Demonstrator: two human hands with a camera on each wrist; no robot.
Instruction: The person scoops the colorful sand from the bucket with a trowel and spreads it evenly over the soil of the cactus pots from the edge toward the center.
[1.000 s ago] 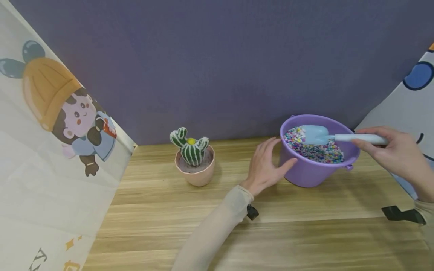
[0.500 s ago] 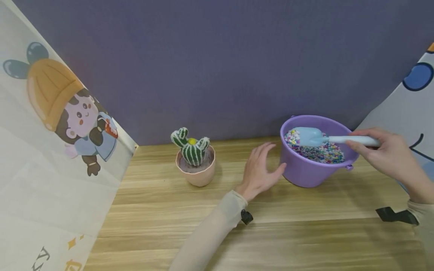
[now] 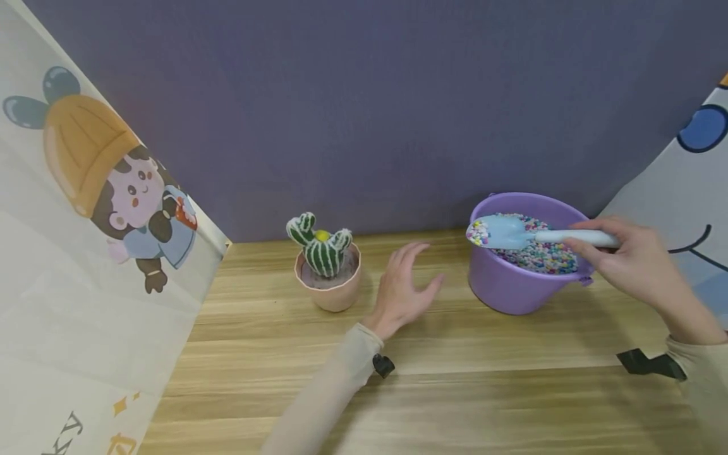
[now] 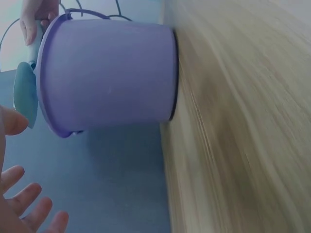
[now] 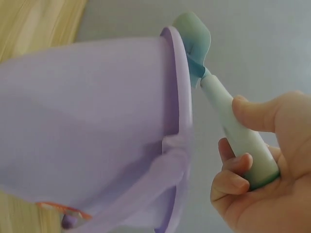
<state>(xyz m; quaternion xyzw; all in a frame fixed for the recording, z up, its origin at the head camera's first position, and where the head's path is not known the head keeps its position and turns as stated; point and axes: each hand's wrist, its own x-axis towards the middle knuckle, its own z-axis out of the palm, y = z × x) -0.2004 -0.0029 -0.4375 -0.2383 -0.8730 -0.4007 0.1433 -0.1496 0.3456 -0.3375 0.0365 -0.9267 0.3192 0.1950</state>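
A pale blue trowel with a whitish handle is gripped by my right hand. Its blade lies level over the left rim of a purple bucket, with small multicoloured beads at the tip. More beads fill part of the bucket. In the right wrist view, fingers and thumb wrap the trowel handle. My left hand hovers between bucket and potted cactus, fingers spread and holding nothing. The cactus, green with white stripes and a yellow top, stands in a pink pot.
The wooden table runs up to a dark blue-grey back wall. White side panels with cartoon prints close in the left and right. The bucket's handle hangs down its outer side.
The trowel has moved left, from inside the bucket's opening to over its left rim, held by my right hand. My left hand has drawn away from the bucket leftward, towards the cactus pot.
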